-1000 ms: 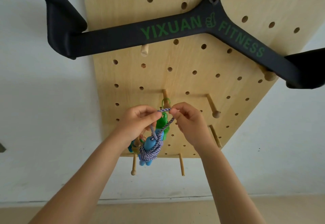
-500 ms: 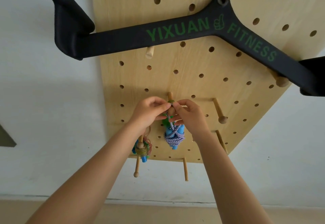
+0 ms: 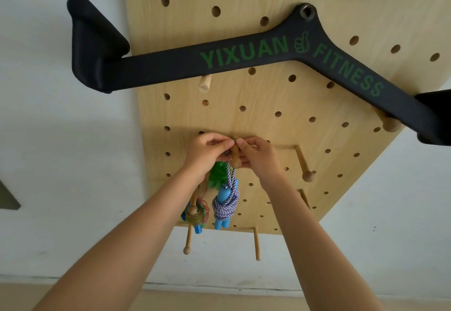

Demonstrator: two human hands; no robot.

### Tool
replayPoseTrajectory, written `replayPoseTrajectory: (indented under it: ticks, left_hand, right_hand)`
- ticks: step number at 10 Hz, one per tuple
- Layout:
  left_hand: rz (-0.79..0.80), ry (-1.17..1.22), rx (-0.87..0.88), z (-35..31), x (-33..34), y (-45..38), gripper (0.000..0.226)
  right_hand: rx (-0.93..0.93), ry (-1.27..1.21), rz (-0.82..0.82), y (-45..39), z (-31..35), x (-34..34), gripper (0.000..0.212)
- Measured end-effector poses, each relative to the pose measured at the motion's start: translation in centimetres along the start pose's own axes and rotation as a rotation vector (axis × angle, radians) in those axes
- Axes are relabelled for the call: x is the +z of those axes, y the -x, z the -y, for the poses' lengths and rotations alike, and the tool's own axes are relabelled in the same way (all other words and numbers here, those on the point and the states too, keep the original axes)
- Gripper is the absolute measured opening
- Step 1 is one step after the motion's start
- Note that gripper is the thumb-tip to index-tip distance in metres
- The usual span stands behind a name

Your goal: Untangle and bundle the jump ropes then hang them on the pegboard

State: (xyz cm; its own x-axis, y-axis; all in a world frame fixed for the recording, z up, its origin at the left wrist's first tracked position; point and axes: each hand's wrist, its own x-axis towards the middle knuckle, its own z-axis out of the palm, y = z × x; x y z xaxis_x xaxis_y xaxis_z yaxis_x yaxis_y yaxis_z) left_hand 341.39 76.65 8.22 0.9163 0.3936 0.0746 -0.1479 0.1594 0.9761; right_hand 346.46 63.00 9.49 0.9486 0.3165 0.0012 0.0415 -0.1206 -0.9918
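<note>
Both hands are up at the light wooden pegboard (image 3: 280, 127), pinching the top loop of the purple-and-white braided jump rope with blue handles (image 3: 225, 204) right where it sits over a round-tipped wooden peg (image 3: 235, 156). Left hand (image 3: 207, 150) and right hand (image 3: 260, 156) are close together, fingertips nearly touching on either side of that peg, each clamped on the loop. The bundle itself hangs just below the hands, coiled up tight with the handles pointing down. Something green (image 3: 216, 176) sits just behind it, can't tell what exactly. To the left, a second bundle, greenish beaded rope (image 3: 195, 215), hangs on another peg. Above all this there's a black Y-shaped bar with green "YIXUAN FITNESS" lettering (image 3: 244, 59) resting across the board.
</note>
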Motion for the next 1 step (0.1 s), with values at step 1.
replayPoseTrajectory:
  ticks: [1]
  left_hand:
    - [-0.006,-0.034,0.016,-0.29,-0.27,0.62,0.006]
  right_hand:
    - [-0.020,0.059,-0.040,0.65,0.30,-0.05,0.025]
